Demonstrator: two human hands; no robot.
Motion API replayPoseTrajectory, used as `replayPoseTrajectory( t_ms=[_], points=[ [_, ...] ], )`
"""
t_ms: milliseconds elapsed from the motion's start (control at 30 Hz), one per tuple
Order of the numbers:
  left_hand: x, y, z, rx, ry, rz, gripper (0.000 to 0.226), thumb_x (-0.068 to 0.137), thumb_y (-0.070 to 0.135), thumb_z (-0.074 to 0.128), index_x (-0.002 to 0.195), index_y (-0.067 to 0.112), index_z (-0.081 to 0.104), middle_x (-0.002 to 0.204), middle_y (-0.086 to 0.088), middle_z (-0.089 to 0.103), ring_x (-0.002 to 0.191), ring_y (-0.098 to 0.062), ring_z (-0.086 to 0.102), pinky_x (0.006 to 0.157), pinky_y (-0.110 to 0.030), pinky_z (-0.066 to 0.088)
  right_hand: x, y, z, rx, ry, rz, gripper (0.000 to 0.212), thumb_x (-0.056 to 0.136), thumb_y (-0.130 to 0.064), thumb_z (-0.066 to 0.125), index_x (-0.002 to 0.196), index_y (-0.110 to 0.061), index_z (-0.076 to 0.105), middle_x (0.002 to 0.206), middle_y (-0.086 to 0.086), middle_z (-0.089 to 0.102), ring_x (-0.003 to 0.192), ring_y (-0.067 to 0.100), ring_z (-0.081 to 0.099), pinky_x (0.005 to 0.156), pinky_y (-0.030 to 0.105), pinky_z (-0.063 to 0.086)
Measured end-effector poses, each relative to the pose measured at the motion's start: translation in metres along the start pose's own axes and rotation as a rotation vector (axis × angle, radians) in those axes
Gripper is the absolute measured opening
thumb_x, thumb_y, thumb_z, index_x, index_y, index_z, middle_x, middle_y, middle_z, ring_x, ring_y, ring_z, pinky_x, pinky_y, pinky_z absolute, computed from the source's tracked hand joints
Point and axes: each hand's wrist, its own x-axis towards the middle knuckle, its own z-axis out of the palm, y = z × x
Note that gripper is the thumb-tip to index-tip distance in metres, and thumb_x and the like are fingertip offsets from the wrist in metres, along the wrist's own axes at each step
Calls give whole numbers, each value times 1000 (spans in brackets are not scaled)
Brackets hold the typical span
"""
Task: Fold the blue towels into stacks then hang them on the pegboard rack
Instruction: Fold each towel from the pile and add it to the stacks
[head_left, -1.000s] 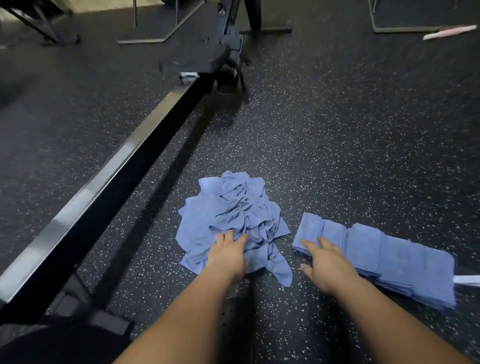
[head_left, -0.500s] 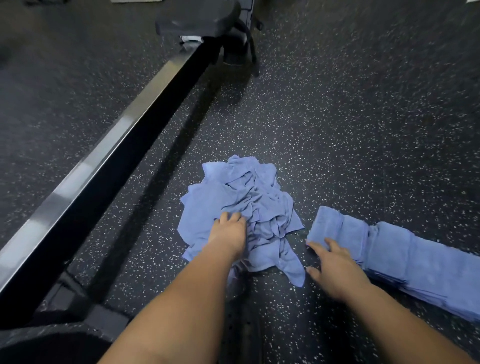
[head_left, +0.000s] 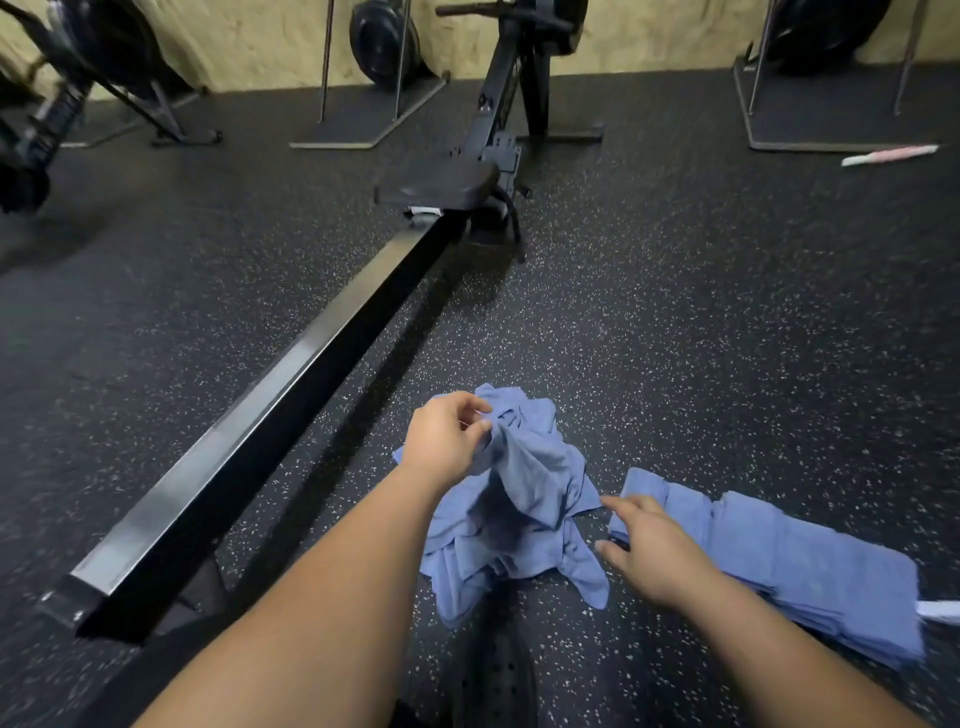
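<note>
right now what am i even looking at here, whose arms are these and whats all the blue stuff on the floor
There is no machine at work here. There is one camera, worn on a person's head and looking forward and down, so the two bare arms are that person's own. The left hand pinches a blue towel with its fingers and holds it raised above a crumpled pile of the same cloths. The right hand is open, at the near end of a row of folded towels; whether it touches them is unclear. Everything lies on a dark speckled floor. The long black beam on the left belongs to a rowing machine.
</note>
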Motion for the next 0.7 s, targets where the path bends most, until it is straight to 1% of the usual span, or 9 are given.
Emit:
replayPoseTrajectory(
  t_ms=[100, 200, 267, 300, 367, 400, 500, 567, 700],
  points=[
    [-20, 29, -23, -114, -29, 76, 13, 92, 23, 80, 98, 33, 75, 83, 10, 77, 81, -10, 73, 81, -29, 55, -26, -22, -20, 50, 66, -79, 64, 102, -47, 62, 160, -36, 38, 159, -2, 42, 133, 19, 54, 108, 36, 46],
    [-43, 59, -40, -263, -78, 127, 13, 91, 26, 83, 97, 34, 75, 83, 5, 78, 83, -18, 75, 89, -42, 60, -53, -44, -48, 141, 180, -168, 57, 99, -48, 66, 152, -38, 49, 145, -6, 56, 125, 14, 58, 104, 33, 46],
    [-59, 80, -47, -331, -90, 184, 12, 90, 27, 84, 98, 33, 77, 82, 2, 78, 77, -14, 72, 88, -46, 60, -74, -59, -70, 230, 270, -223, 49, 97, -45, 70, 145, -38, 58, 128, -13, 65, 113, 8, 63, 97, 29, 47],
    [-67, 91, -51, -358, -91, 212, 12, 90, 26, 85, 98, 32, 78, 81, 2, 77, 74, -11, 69, 87, -47, 60, -85, -66, -81, 290, 304, -253, 47, 96, -43, 73, 141, -38, 62, 121, -18, 67, 107, 3, 65, 97, 28, 49],
    [-82, 112, -57, -413, -98, 256, 13, 90, 24, 86, 99, 30, 79, 82, -1, 77, 72, -8, 66, 85, -45, 60, -107, -77, -100, 387, 352, -304, 42, 92, -45, 78, 132, -41, 67, 115, -25, 71, 98, -8, 67, 95, 25, 53],
    [-89, 123, -60, -441, -108, 272, 13, 90, 22, 85, 99, 28, 79, 84, -4, 77, 72, -8, 66, 84, -43, 60, -117, -80, -109, 403, 375, -315, 39, 89, -48, 80, 126, -42, 69, 111, -26, 72, 95, -11, 66, 91, 21, 52],
    [-110, 156, -66, -540, -130, 306, 13, 91, 19, 85, 101, 24, 80, 87, -12, 78, 72, -12, 67, 78, -42, 60, -143, -86, -133, 407, 484, -309, 33, 81, -51, 87, 107, -40, 71, 96, -23, 74, 86, -9, 67, 75, 6, 46],
    [-122, 177, -70, -616, -128, 313, 13, 91, 15, 84, 101, 21, 80, 85, -11, 78, 72, -15, 66, 71, -39, 58, -156, -87, -147, 378, 580, -315, 30, 78, -47, 90, 99, -38, 70, 88, -20, 73, 81, -5, 67, 72, 8, 48],
    [-139, 212, -76, -708, -63, 332, 12, 92, 5, 79, 102, 12, 78, 77, -2, 74, 70, -12, 64, 67, -30, 55, -177, -78, -168, 337, 728, -311, 18, 85, -34, 86, 96, -35, 72, 85, -20, 72, 79, -2, 66, 77, 20, 53]
  ],
)
